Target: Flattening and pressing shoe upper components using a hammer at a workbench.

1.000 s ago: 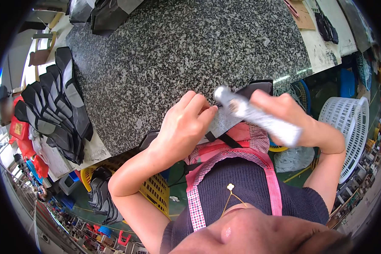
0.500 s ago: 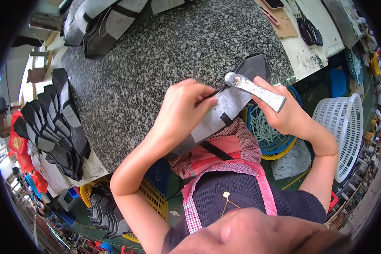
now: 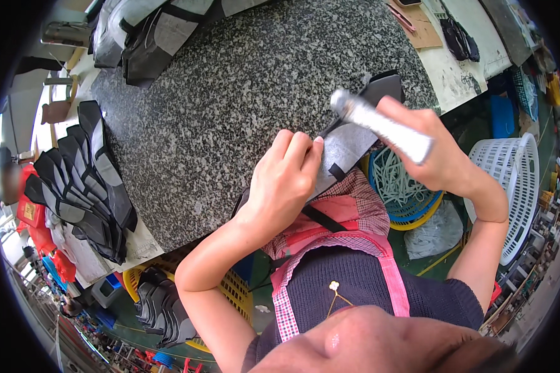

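Observation:
My left hand (image 3: 283, 180) is closed on the upper edge of a grey and black leather-like piece (image 3: 347, 151), its fingertips pressed near a dark folded strip. The piece lies slantwise at the near edge of the stone slab (image 3: 230, 118), with one black end reaching up to the right. A hammer (image 3: 389, 127) is gripped in my right hand (image 3: 438, 152). Its silver head, smeared by motion, hangs just over the piece, with the rounded face towards the strip. My fist hides the handle; whether the head touches the piece, I cannot tell.
Stacked grey and black pieces (image 3: 96, 180) lie at the left, and more (image 3: 152, 46) at the far left. Below right stand a blue basket of pale strips (image 3: 395, 180) and a white basket (image 3: 510, 193). A yellow crate (image 3: 233, 295) holds similar pieces at lower left.
My left hand has moved right along the edge of the piece, its fingers now lying closer together. The hammer has shifted slightly up and right and is now blurred.

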Demonstrator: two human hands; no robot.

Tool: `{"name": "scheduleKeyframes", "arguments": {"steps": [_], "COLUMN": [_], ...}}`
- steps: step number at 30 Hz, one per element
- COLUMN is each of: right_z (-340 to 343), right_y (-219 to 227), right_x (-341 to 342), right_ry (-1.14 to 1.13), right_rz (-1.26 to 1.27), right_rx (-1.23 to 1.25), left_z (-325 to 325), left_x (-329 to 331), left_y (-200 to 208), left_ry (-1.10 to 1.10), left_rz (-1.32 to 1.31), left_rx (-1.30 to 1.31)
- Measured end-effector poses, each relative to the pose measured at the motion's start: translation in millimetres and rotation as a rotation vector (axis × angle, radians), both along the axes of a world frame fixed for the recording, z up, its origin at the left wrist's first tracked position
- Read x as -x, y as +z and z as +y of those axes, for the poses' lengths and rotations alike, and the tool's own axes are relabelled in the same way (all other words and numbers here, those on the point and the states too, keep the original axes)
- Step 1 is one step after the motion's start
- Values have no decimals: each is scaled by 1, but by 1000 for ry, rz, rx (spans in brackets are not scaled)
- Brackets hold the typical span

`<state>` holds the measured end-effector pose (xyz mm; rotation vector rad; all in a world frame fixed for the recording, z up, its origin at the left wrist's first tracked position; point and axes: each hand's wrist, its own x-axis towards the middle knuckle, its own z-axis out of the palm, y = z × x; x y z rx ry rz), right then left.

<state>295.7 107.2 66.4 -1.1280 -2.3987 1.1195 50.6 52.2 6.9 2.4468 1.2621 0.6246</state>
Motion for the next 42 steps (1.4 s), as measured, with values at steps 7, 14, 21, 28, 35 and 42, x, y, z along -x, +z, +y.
{"name": "scheduleKeyframes", "arguments": {"steps": [7, 14, 21, 28, 35, 42], "right_z": [-12, -15, -11, -22, -16, -14], "right_y": [-19, -3, -9, -13, -16, -8], "right_x": [10, 20, 32, 37, 37, 42], "right_ry": [114, -22, 124, 257, 209, 325], "right_rz": [-110, 159, -2, -16, -44, -121], "right_rx": [96, -99, 205, 120, 68, 64], "left_z": [-4, -24, -31, -47, -64, -55], "left_x": [13, 11, 30, 26, 28, 27], "left_y": [8, 0, -2, -3, 1, -10], "left_ry": [271, 171, 222, 115, 164, 125], "left_rz": [-327, -137, -264, -49, -25, -6], "left_rx": [493, 66, 314, -52, -54, -119]}}
